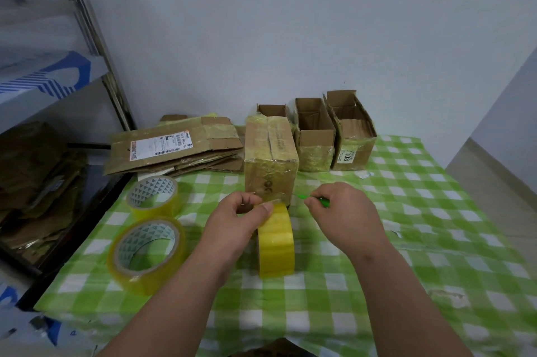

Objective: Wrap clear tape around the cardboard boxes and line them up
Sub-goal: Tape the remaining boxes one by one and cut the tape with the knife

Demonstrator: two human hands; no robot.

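Hands meet mid-desk over the green-and-white checked tablecloth [406, 211]: left hand [235, 220] pinches the upright yellowish clear tape roll [276, 243], its strip stuck to the tape-wrapped brown cardboard box [270, 162]. Right hand [345, 211] grips a small green cutter [315, 199] beside that strip. 3 open cardboard boxes [315, 136] line the far edge; 2 spare tape rolls [148, 226] sit near the left edge.
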